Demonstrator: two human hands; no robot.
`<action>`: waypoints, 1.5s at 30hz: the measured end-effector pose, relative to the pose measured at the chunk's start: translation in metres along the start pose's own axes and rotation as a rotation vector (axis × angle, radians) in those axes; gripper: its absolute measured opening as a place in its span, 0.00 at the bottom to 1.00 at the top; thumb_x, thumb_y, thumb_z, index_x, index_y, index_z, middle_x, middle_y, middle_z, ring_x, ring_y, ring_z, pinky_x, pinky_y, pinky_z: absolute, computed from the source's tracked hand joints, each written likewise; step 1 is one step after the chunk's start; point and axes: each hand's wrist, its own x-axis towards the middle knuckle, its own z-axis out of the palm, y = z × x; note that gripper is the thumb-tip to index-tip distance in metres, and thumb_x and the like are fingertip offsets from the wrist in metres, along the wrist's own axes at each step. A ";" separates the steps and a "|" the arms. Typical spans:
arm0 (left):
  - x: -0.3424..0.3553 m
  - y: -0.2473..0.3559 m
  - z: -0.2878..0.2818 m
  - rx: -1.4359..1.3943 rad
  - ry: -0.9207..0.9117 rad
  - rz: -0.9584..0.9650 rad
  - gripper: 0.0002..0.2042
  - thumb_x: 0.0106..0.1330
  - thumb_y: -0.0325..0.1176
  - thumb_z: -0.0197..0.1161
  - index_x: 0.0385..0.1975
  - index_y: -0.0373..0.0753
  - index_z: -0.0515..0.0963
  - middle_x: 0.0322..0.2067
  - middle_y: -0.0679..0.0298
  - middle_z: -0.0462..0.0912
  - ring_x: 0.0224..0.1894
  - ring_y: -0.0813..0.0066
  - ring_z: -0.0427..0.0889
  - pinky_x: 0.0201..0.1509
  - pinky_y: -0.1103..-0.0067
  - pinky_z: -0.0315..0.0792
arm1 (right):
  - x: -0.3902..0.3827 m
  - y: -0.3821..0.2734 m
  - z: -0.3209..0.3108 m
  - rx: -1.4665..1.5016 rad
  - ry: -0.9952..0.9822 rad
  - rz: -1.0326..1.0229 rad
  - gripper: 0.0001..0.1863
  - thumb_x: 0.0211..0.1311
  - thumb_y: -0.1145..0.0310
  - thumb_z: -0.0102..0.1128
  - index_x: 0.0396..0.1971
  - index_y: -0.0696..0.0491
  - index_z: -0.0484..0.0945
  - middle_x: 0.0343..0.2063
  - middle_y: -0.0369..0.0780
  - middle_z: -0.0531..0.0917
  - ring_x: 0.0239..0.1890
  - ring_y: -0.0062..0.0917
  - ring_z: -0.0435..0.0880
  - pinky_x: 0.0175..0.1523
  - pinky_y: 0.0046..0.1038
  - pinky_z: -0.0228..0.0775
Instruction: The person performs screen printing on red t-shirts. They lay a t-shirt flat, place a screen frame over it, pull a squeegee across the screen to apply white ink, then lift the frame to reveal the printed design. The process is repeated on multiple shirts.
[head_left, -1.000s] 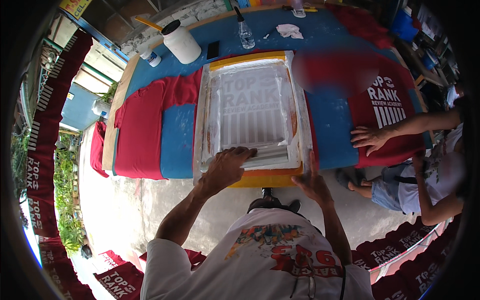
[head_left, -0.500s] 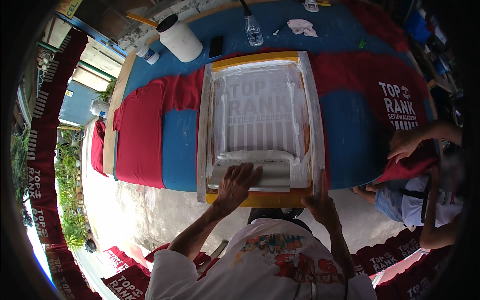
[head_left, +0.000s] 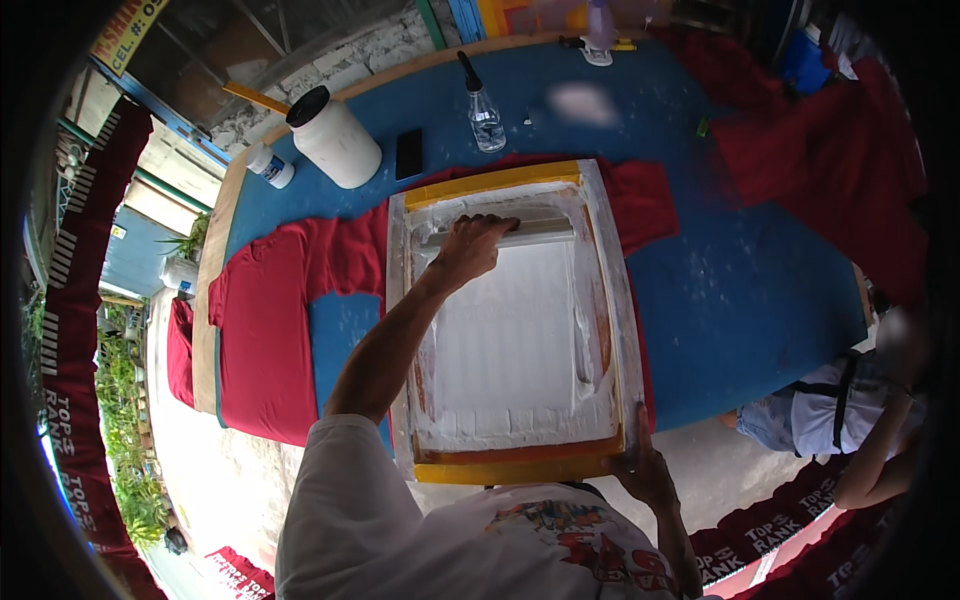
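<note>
The left hand (head_left: pixel 470 248) is clenched on the squeegee (head_left: pixel 500 232), which now lies across the far end of the screen-printing frame (head_left: pixel 510 320), just below its yellow-taped top edge. Half a second ago that same hand and blade were at the near end of the frame, close to the person's body, so the blade has travelled the whole length of the mesh away from the person. The mesh behind the blade now shows an even coat of white ink (head_left: pixel 510 345), with thicker ridges left along the right side and the near end; judged from this, a full stroke has just been carried through and the ink is spread over the stencil area. The right hand (head_left: pixel 640 468) presses flat on the near right corner of the frame, fingers spread, not grasping but steadying it against the blue worktop (head_left: pixel 740 270). The frame lies on a red shirt (head_left: pixel 270 330) spread on that worktop. Beyond the frame stand a white jar (head_left: pixel 335 140), a small clear bottle (head_left: pixel 485 115) and a dark phone (head_left: pixel 408 153). Another person (head_left: pixel 850 410) sits at the lower right edge, their hands now off the worktop.
</note>
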 end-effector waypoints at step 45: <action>-0.239 0.198 -0.048 -0.300 -0.086 -0.154 0.32 0.60 0.18 0.61 0.68 0.42 0.81 0.60 0.52 0.88 0.61 0.50 0.87 0.70 0.58 0.78 | 0.001 0.024 0.007 0.046 0.005 -0.103 0.64 0.68 0.55 0.75 0.87 0.42 0.31 0.47 0.65 0.89 0.51 0.66 0.88 0.59 0.55 0.83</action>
